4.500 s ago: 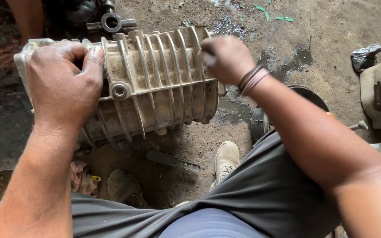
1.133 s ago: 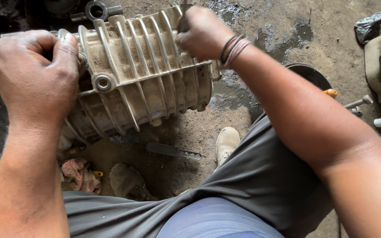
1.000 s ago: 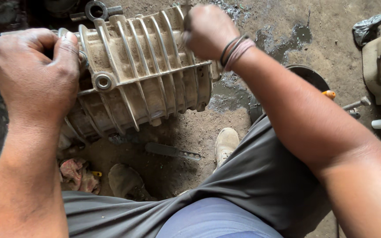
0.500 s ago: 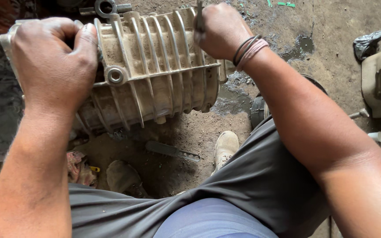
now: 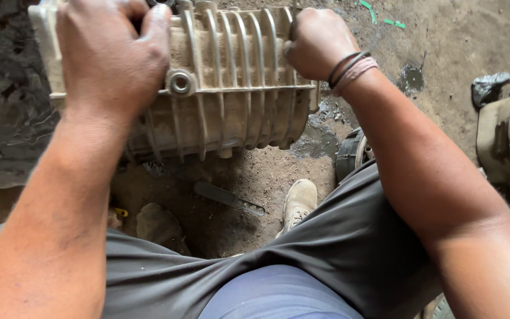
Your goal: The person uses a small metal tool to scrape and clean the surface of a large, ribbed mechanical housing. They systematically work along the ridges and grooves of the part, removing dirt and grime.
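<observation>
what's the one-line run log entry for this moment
left hand: gripping ribbed metal housing | right hand: fisted on its fins | flat tool: on dirt floor

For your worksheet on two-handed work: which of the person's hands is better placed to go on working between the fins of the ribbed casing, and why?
Probably the right hand: it is fisted at the fins near the ribbed casing's right end. The left hand is clamped over the top left, seemingly steadying it.

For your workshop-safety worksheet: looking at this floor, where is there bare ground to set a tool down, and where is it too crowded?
Bare dirt lies beyond the right hand, between the wet patch and the green scraps. A smaller patch sits between the ribbed metal housing and the shoe. Under the housing it is crowded: a flat tool lies there. The left hand grips the housing.
</observation>
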